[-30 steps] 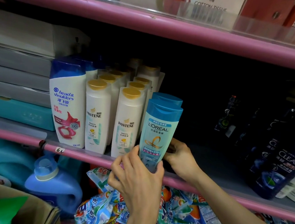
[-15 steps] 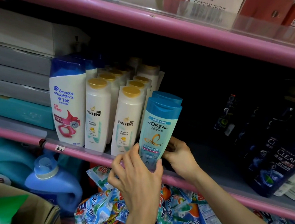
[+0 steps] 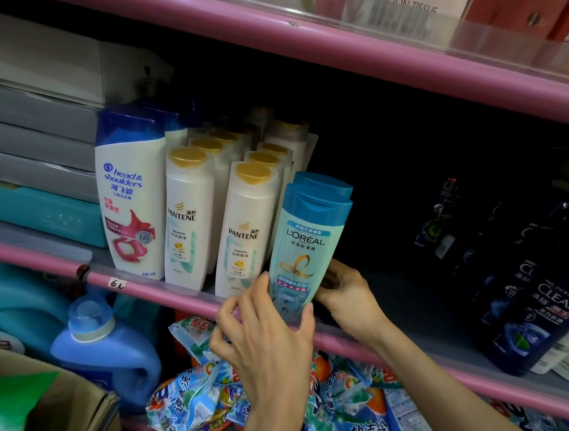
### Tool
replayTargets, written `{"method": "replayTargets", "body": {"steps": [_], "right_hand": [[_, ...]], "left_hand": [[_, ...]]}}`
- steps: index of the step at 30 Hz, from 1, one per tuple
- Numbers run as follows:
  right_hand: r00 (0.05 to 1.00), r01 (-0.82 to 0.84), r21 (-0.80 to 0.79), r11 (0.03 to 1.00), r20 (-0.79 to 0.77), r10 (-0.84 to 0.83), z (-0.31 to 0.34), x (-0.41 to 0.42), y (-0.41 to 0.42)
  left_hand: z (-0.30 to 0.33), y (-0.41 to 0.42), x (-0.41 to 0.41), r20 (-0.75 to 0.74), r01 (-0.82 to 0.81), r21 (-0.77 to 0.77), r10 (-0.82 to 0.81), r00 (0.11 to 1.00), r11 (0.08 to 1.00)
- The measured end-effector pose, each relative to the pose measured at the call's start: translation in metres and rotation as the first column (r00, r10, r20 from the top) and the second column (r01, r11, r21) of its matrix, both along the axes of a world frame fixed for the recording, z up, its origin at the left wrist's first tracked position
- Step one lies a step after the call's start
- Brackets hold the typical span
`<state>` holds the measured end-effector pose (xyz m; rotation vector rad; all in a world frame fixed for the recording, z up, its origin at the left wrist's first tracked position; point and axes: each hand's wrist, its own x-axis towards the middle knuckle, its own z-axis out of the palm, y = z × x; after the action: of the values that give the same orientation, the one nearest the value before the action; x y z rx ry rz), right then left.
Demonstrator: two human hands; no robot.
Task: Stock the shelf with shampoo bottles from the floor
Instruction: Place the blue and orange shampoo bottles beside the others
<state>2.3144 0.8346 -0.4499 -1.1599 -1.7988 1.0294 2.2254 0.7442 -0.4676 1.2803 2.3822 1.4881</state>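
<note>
A light blue L'Oreal shampoo bottle (image 3: 305, 251) stands upright at the front of the pink-edged shelf (image 3: 166, 294), right of the Pantene rows. My left hand (image 3: 264, 347) grips its lower part from the front, thumb on the right side. A second L'Oreal bottle (image 3: 327, 184) stands right behind it; only its blue cap shows. My right hand (image 3: 348, 296) reaches in from the right and holds the base of that rear bottle, fingers partly hidden behind the front one.
White Pantene bottles (image 3: 186, 220) and a Head & Shoulders bottle (image 3: 130, 195) fill the shelf's left. Dark Clear bottles (image 3: 550, 307) stand at the right, with bare shelf floor between. Below lie detergent bags (image 3: 361, 425), a blue jug (image 3: 106, 351) and a cardboard box (image 3: 53, 401).
Both hands and the two L'Oreal bottles have stayed almost still; the bottles have shifted very slightly left toward the Pantene row.
</note>
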Motion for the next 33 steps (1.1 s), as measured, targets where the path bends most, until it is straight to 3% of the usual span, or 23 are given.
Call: {"method": "replayTargets", "body": {"steps": [6, 11, 15, 19, 23, 30, 33], "right_hand": [[0.997, 0.001, 0.009, 1.0, 0.071, -0.001, 0.006, 0.002, -0.004], [0.957, 0.065, 0.085, 0.994, 0.278, -0.086, 0.02, 0.023, -0.024], [0.951, 0.208, 0.123, 0.97, 0.208, -0.23, 0.021, 0.041, -0.063], [0.951, 0.306, 0.117, 0.945, 0.01, -0.31, 0.014, 0.043, -0.104], [0.96, 0.278, 0.075, 0.958, -0.042, -0.275, -0.005, 0.034, -0.132], [0.978, 0.194, -0.189, 0.963, 0.119, -0.173, -0.104, 0.01, -0.172], [0.959, 0.213, -0.297, 0.931, 0.246, -0.141, -0.157, 0.008, -0.187]], "left_hand": [[0.002, -0.012, -0.007, -0.015, 0.053, 0.039, -0.053, 0.999, 0.998], [-0.002, -0.03, -0.025, -0.024, 0.224, 0.061, -0.223, 0.975, 0.973], [-0.013, -0.051, -0.037, 0.065, 0.367, 0.098, -0.374, 0.925, 0.925], [-0.037, -0.07, -0.043, 0.126, 0.464, -0.02, -0.458, 0.88, 0.886], [-0.066, -0.083, -0.049, 0.198, 0.517, -0.219, -0.482, 0.854, 0.827], [-0.133, -0.109, -0.053, 0.296, 0.542, -0.524, -0.456, 0.839, 0.657], [-0.17, -0.125, -0.051, 0.312, 0.532, -0.65, -0.447, 0.838, 0.543]]}}
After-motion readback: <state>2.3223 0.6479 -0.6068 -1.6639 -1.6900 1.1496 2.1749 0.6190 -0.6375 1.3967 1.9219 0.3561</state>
